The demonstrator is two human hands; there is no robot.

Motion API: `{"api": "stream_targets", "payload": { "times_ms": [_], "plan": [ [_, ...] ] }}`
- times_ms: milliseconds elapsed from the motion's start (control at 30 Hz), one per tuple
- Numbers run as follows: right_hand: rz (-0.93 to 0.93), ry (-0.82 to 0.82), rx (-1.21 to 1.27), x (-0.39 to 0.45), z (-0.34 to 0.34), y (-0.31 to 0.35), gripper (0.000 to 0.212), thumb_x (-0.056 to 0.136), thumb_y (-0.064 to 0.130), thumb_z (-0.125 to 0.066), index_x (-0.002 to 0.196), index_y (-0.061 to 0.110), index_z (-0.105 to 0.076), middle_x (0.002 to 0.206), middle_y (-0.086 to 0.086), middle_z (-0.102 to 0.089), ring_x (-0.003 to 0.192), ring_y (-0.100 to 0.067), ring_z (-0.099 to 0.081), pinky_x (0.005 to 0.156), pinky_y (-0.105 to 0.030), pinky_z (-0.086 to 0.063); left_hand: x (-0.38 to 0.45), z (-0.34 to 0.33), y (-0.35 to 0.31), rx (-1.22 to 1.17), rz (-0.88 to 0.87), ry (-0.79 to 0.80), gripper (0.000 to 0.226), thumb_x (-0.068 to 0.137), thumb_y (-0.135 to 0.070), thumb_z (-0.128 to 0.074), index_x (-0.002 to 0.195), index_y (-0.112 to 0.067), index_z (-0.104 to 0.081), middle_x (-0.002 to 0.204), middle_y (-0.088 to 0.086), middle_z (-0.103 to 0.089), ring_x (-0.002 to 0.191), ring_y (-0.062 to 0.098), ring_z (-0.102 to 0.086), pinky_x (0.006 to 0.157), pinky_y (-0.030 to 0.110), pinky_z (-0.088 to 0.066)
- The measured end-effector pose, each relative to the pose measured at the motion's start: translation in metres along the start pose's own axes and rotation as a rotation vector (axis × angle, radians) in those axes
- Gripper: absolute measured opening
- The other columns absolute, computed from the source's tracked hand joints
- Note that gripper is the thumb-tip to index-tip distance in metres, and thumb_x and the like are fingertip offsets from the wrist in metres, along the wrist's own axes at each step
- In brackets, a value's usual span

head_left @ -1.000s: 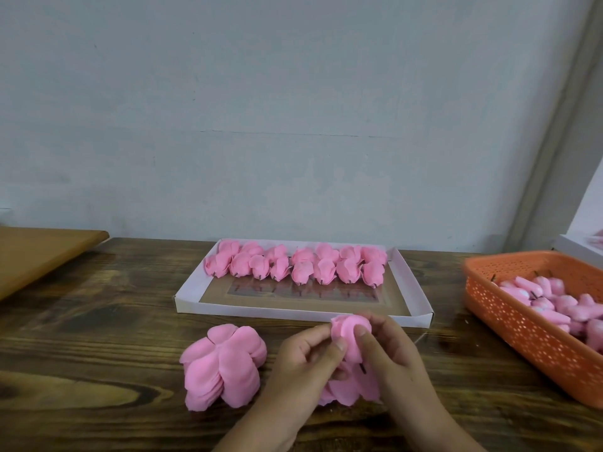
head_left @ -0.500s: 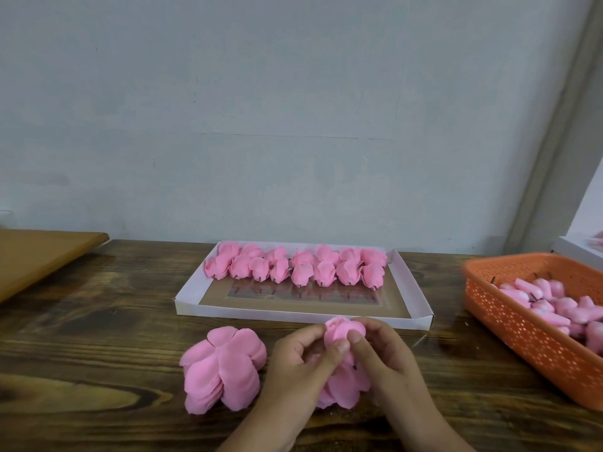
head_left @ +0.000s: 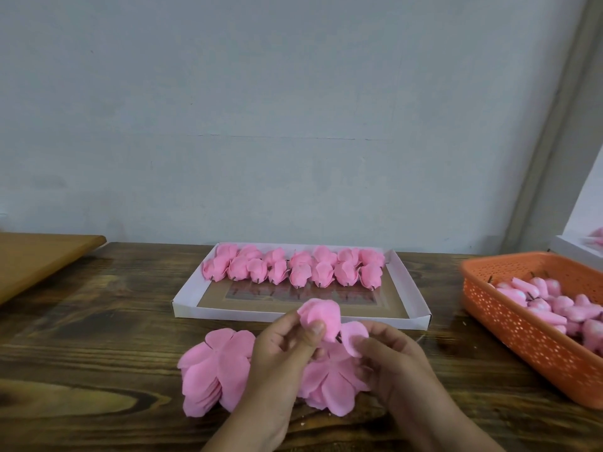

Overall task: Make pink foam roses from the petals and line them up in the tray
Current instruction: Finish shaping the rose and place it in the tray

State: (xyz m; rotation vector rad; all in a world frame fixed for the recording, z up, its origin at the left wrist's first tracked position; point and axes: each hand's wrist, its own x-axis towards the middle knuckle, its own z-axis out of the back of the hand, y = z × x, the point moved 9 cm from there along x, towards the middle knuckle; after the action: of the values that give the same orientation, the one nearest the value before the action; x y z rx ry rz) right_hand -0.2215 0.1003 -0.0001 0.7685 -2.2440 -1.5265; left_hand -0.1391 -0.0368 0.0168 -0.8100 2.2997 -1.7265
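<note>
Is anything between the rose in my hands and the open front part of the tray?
Nothing visible. The rose is held just short of the tray's near wall, with bare floor beyond it before the finished roses.

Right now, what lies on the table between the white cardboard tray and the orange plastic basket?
Nothing: in the head view only bare dark wooden table shows between the white cardboard tray and the orange plastic basket.

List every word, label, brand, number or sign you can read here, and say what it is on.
None: no readable text shows anywhere.
The white tray has a brown panel with a dark reddish strip on its floor; any print there is too blurred to read.
The orange basket, the pink roses, the wooden table and the wall carry no lettering.
</note>
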Motion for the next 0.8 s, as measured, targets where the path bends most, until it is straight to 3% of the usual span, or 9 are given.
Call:
{"api": "stream_targets", "payload": {
  "times_ms": [167,333,400,500,633,800],
  "plan": [
    [0.201,-0.167,-0.053,-0.005,0.015,0.019,0.019,0.079,0.002,-0.076,0.097,0.007,-0.072,0.073,-0.01,-0.067,0.061,-0.018,-0.063,0.053,-0.025,-0.054,-0.003,-0.007,-0.005,0.279,-0.148,0.029,0.033,0.076,-0.055,-0.074,0.107,-0.042,-0.076,0.099,-0.004,-0.079,0.095,0.014,-0.075,0.077,0.029,-0.061],
    [0.39,-0.18,-0.138,-0.015,0.006,0.037,0.018,0.071,0.015,-0.078,0.088,0.022,-0.075,0.075,-0.006,-0.071,0.064,-0.017,-0.067,0.057,-0.025,-0.056,-0.007,-0.016,-0.011,0.45,-0.273,0.083,0.025,0.086,-0.047,-0.07,0.11,-0.047,-0.074,0.11,-0.013,-0.074,0.107,0.01,-0.07,0.084,0.03,-0.06],
    [0.421,-0.186,-0.169,-0.018,0.004,0.039,0.021,0.067,0.02,-0.079,0.088,0.021,-0.075,0.076,-0.008,-0.072,0.063,-0.018,-0.067,0.058,-0.024,-0.056,-0.008,-0.02,-0.012,0.513,-0.304,0.087,0.022,0.09,-0.036,-0.072,0.111,-0.043,-0.075,0.109,-0.015,-0.074,0.106,0.009,-0.07,0.084,0.031,-0.06],
    [0.457,-0.163,-0.203,-0.019,0.001,0.039,0.021,0.075,0.007,-0.078,0.095,0.013,-0.072,0.076,-0.01,-0.071,0.066,-0.019,-0.067,0.062,-0.024,-0.056,-0.008,-0.019,-0.009,0.511,-0.299,0.053,0.026,0.086,-0.031,-0.073,0.112,-0.029,-0.078,0.108,-0.011,-0.076,0.106,0.012,-0.07,0.089,0.039,-0.059],
    [0.467,-0.103,-0.197,-0.019,-0.006,0.038,0.024,0.081,-0.005,-0.072,0.1,0.008,-0.069,0.075,-0.009,-0.071,0.068,-0.017,-0.069,0.064,-0.023,-0.055,-0.007,-0.016,-0.001,0.439,-0.239,0.086,0.037,0.087,-0.024,-0.08,0.113,-0.049,-0.071,0.113,-0.013,-0.075,0.111,0.009,-0.07,0.093,0.037,-0.057],
    [0.41,-0.024,-0.156,-0.017,-0.011,0.032,0.034,0.079,-0.008,-0.075,0.108,0.006,-0.064,0.083,-0.011,-0.072,0.078,-0.022,-0.071,0.07,-0.028,-0.058,-0.004,-0.01,0.003,0.342,-0.211,0.016,0.051,0.069,-0.056,-0.083,0.115,-0.061,-0.061,0.111,-0.016,-0.075,0.108,0.005,-0.07,0.089,0.032,-0.056]
  ]
}}
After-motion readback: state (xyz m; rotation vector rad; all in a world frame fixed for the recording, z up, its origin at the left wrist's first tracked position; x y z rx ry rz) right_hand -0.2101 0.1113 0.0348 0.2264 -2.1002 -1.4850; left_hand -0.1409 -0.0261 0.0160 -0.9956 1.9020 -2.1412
